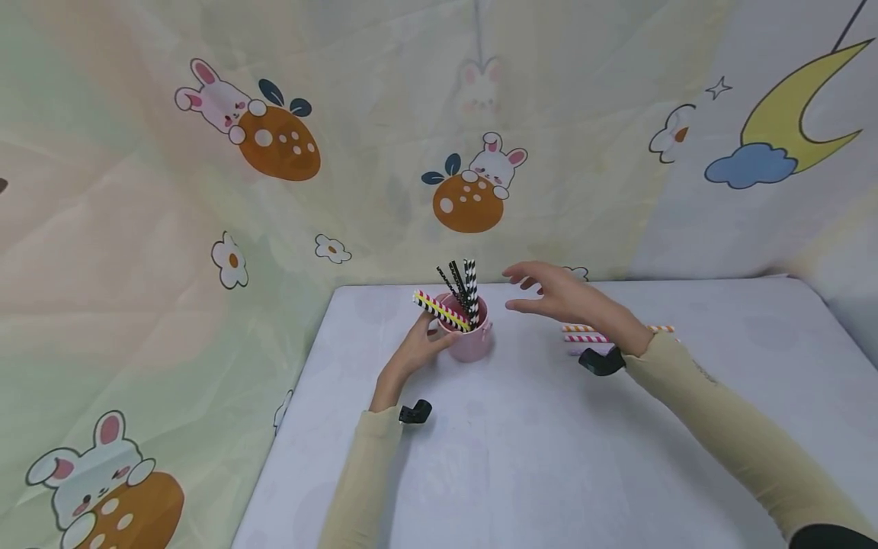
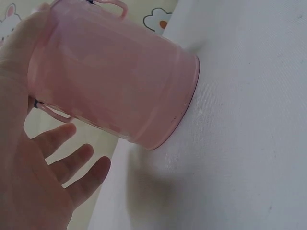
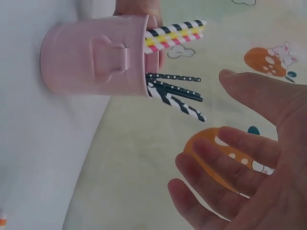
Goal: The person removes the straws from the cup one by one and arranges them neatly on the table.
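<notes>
Pink cup [image 1: 472, 349] near far table edge [image 1: 384, 289]

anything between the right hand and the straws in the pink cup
Nothing visible: only open air lies between the right hand and the straws. The left hand holds the cup from the opposite side.

place: indoors, probably a curtained-off corner | rabbit-print drapes [image 1: 384, 99] | white-covered table [image 1: 521, 457]
</notes>
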Demonstrator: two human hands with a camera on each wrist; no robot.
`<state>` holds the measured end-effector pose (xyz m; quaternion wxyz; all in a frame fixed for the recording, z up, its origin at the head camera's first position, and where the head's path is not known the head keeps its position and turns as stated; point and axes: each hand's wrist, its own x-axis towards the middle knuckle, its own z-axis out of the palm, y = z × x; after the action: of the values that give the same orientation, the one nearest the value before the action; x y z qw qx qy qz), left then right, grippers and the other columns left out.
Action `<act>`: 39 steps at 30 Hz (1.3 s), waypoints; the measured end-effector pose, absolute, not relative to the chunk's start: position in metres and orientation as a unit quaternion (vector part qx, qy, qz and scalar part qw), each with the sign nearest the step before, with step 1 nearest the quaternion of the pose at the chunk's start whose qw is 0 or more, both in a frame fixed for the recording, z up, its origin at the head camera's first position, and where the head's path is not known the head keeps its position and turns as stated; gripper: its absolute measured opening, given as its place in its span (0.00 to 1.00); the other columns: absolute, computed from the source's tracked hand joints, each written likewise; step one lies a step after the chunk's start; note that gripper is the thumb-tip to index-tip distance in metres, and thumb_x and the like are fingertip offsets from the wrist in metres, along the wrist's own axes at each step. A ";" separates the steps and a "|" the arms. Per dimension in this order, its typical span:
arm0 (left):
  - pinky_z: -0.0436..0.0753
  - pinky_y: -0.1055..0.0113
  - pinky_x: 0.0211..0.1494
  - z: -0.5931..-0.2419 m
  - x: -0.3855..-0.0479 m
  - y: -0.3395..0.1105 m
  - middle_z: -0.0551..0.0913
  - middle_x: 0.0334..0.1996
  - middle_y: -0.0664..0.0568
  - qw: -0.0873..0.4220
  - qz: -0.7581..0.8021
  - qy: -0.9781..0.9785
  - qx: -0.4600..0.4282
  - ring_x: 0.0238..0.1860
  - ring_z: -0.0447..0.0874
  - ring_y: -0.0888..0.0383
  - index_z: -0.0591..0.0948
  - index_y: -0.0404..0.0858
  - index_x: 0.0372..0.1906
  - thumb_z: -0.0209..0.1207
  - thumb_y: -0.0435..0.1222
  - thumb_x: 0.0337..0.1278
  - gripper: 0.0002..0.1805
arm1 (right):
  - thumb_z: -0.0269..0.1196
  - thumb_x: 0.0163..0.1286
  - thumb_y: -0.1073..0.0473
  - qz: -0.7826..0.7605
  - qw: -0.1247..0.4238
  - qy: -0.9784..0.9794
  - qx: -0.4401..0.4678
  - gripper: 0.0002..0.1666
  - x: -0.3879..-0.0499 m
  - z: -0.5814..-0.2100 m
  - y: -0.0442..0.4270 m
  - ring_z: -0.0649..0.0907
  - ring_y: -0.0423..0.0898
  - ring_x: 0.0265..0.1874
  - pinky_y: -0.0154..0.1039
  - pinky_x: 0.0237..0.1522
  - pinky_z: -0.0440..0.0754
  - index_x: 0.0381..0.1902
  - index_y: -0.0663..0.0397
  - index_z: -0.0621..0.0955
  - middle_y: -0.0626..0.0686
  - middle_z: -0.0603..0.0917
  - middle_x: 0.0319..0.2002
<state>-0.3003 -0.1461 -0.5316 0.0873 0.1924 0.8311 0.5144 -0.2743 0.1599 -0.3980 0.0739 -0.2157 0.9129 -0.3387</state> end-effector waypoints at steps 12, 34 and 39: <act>0.70 0.49 0.75 -0.530 -0.299 -0.145 0.64 0.76 0.55 0.090 0.516 0.832 0.184 0.76 0.61 0.53 0.56 0.61 0.78 0.65 0.51 0.63 0.44 | 0.69 0.67 0.49 -0.295 0.070 0.918 -0.256 0.35 -0.281 -0.400 0.131 0.80 0.53 0.59 0.54 0.58 0.84 0.69 0.53 0.74 0.55 0.79 0.64; 0.70 0.49 0.75 -0.533 -0.300 -0.146 0.63 0.76 0.56 0.091 0.529 0.820 0.198 0.77 0.60 0.54 0.54 0.61 0.79 0.64 0.55 0.62 0.45 | 0.67 0.69 0.57 -0.233 0.068 0.919 -0.310 0.10 -0.292 -0.422 0.064 0.81 0.46 0.42 0.37 0.41 0.86 0.46 0.54 0.86 0.51 0.84 0.44; 0.70 0.48 0.75 -0.531 -0.298 -0.145 0.64 0.75 0.56 0.092 0.532 0.820 0.191 0.76 0.61 0.55 0.55 0.61 0.78 0.65 0.54 0.62 0.44 | 0.66 0.70 0.57 -0.204 0.057 0.929 -0.305 0.08 -0.295 -0.429 0.053 0.80 0.44 0.41 0.38 0.43 0.85 0.44 0.50 0.86 0.50 0.83 0.44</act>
<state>-0.2977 -0.1449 -0.5312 0.0922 0.1905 0.8201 0.5317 -0.2946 0.0532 -0.4289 0.0573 -0.3049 0.9286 -0.2037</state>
